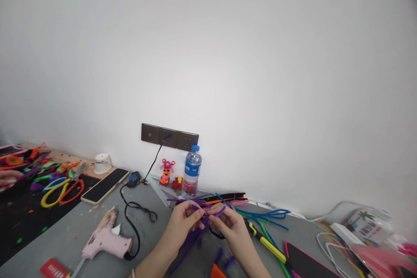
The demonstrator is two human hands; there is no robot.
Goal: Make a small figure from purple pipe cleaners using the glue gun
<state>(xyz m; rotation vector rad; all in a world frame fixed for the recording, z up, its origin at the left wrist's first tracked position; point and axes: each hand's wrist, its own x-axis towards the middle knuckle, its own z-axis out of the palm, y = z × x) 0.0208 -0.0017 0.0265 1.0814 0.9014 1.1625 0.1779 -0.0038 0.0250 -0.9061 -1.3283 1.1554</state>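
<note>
Between my hands, above the grey table, is a purple pipe cleaner [219, 213], bent where it passes between them. My left hand [187, 219] pinches it between thumb and fingertips. From the other side my right hand [230, 223] grips it, fingers curled and the tip sticking up past them. More purple pipe cleaner pieces [192, 239] lie or hang below the hands; whether they join the held one I cannot tell. Just behind is a bundle of pipe cleaners [224, 197] in black, orange, pink and purple. Close to my right wrist rests a yellow and black utility knife [272, 249].
A pink glue gun [106, 239] with a black cord lies left, near a phone [106, 185] and scissors [63, 189]. A water bottle [192, 171] and small figures [166, 173] stand by the wall. Another person's hand [9, 179] shows far left. A pink-edged phone [306, 260] lies right.
</note>
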